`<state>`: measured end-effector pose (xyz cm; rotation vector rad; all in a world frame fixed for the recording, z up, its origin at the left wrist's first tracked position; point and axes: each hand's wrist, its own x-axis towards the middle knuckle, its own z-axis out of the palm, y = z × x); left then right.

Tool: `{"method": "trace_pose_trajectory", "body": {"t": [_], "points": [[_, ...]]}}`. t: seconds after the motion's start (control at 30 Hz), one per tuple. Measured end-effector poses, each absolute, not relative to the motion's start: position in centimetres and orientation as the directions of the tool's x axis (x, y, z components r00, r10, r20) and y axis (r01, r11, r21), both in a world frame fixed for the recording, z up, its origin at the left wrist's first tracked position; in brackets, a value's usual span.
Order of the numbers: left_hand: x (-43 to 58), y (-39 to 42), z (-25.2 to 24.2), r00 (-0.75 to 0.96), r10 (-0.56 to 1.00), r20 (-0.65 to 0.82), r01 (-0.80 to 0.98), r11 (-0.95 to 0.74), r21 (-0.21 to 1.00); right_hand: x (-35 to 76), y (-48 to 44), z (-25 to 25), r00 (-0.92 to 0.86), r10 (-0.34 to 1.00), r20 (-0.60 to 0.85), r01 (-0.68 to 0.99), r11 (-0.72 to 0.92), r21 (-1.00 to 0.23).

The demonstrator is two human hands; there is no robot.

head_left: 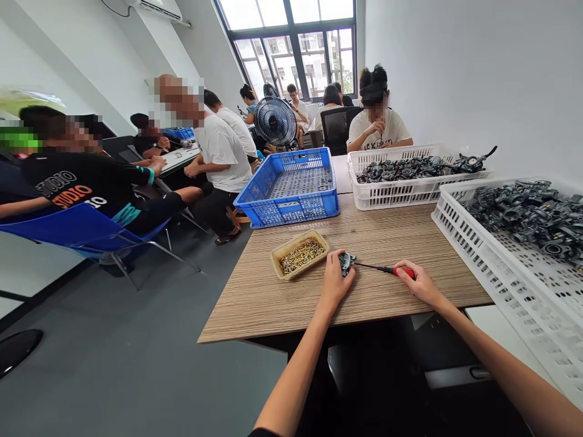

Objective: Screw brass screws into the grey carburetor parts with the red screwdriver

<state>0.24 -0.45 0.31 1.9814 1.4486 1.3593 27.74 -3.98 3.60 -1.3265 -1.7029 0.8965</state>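
Hands, both bare: left hand (334,280) is clasping a small part (347,263) down near the table's (273,309) front edge, while right hand (419,284) is closed around a screwdriver (383,269), its red handle in the palm and its thin black shaft reaching across to the part. Part: dark grey, compact and irregular, partly hidden by the left hand's fingers.

Containers, by position:
- Tan tray (291,243) - shallow, sitting just left of the left hand, holding a loose layer of brass screws (300,257).
- Blue crate (291,206) - perforated, standing farther along the table, toward the room.
- White crate (401,194) - perforated, standing ahead, holding a row of dark parts (410,170) much like the one in hand.
- Second white crate (505,309) - perforated, lying at right, carrying a deeper heap of dark parts (523,212).

Seated beyond the white crate, a co-worker (376,127) is working with both hands raised, well apart from these.
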Motion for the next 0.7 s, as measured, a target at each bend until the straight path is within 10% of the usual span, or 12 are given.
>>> {"method": "trace_pose_trajectory", "body": {"t": [0.7], "points": [[0.21, -0.48, 0.37, 0.017, 0.871, 0.491, 0.548, -0.419, 0.724, 28.06, -4.15, 4.06, -0.194, 0.977, 0.086, 0.422, 0.163, -0.892]]}}
